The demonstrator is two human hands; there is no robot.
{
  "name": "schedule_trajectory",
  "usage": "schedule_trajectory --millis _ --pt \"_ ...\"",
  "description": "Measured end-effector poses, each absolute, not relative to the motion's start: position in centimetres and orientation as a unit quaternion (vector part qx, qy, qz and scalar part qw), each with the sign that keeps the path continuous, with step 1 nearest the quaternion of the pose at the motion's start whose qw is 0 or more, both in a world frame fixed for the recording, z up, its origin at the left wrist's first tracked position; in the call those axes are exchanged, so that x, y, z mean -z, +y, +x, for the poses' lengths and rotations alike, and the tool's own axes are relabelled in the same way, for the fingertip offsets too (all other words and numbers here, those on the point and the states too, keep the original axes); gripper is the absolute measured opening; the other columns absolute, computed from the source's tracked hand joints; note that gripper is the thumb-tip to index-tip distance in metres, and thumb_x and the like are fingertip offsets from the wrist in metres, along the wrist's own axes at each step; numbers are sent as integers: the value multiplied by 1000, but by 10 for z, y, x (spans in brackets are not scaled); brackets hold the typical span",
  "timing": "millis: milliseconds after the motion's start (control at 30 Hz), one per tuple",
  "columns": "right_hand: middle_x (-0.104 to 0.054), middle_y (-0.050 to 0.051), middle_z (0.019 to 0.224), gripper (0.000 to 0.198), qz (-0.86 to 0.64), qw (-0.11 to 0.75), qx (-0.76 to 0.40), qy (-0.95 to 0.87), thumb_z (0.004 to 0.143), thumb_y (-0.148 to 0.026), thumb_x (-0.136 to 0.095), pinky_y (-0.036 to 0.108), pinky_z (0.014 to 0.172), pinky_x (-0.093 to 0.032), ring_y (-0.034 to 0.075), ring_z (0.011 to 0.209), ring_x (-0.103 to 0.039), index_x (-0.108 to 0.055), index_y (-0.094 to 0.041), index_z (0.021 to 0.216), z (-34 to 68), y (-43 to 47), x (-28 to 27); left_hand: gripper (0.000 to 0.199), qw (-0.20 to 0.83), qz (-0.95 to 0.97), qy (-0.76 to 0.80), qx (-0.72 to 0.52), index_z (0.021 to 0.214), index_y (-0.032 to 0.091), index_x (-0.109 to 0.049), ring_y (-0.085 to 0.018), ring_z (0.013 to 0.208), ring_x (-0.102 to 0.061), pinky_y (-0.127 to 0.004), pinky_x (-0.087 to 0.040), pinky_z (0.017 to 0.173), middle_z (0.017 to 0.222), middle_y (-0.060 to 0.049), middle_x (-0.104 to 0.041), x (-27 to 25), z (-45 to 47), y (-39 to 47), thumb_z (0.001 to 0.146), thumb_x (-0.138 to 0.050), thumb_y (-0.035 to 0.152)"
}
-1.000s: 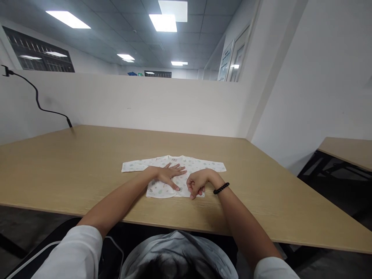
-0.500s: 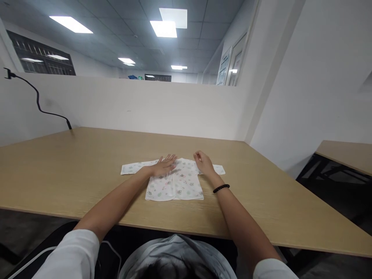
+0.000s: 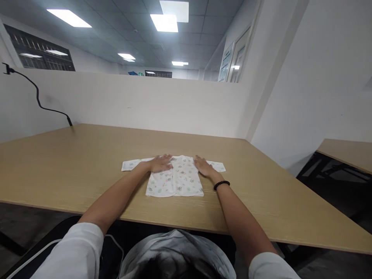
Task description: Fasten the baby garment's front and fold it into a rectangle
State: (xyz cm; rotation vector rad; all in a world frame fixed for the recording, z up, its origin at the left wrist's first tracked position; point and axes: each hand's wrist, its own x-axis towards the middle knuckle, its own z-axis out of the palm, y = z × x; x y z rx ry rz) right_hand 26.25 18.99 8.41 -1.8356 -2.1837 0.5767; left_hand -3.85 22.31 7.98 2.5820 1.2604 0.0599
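A: Where's the piece, & why there?

B: A white long-sleeved cloth garment (image 3: pixel 186 178) w/ a small coloured print lies flat on the tan wood-look tabletop (image 3: pixel 93 168), approx. mid-width, closer to its near edge, prob. b/c both arms reach easily there.

A: Hands?

B: The bare left hand (image 3: pixel 161 163) is palm down, fingers out & a bit apart, over the garment's left shoulder. The bare right hand (image 3: pixel 204 166), also palm down, is at the right shoulder; finger spacing's blurred, can't tell. Neither seems to pinch. Flat palms would likely stop light fabric sliding; pressure n/a from here.

A: Materials, shapes?

B: Cloth looks thin, soft; boxy body, vertical line mid-front, sleeves straight out toward the tabletop's sides. Tabletop's smooth, slight sheen. Round black beads form a bracelet (image 3: pixel 221 183) on the right wrist. A bendy black gooseneck holder (image 3: pixel 37 96) rises at the tabletop's far-left corner, prob. there to stay clear of the arms.
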Motion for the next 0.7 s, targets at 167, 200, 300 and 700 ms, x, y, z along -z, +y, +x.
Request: schedule_trajectory --millis 167,200,300,700 --pt "-36 22 147 56 -796 154 -97 -578 96 -45 -31 64 107 -19 37 141 -20 -41 -15 142 301 198 -82 78 148 774 589 -181 129 14 -56 -33 131 -46 -36 -35 104 142 -18 -51 -81 -110 245 79 -39 71" --pt "-39 24 144 54 -817 150 -87 -550 95 -42 -36 64 105 -21 38 139 -25 -45 -12 139 309 198 -80 68 158 755 601 -207 114 15 -64 -32 119 -56 -33 -42 95 127 -17 -63 -79 -124 248 77 -43 68" --pt "-43 28 138 55 -855 152 -74 -490 90 -37 -44 63 101 -27 38 134 -32 -47 -7 135 327 199 -77 44 152 698 652 -256 77 19 -65 -30 90 -64 -30 -45 73 85 -10 -72 -73 -157 253 68 -54 60" --pt "-59 29 120 48 -859 249 -99 -437 83 -23 -48 51 93 -41 39 118 -53 -55 -6 127 352 209 -74 47 307 714 592 -213 60 19 -57 -18 63 -52 -25 -35 55 60 1 -55 -83 -174 238 43 -78 58"
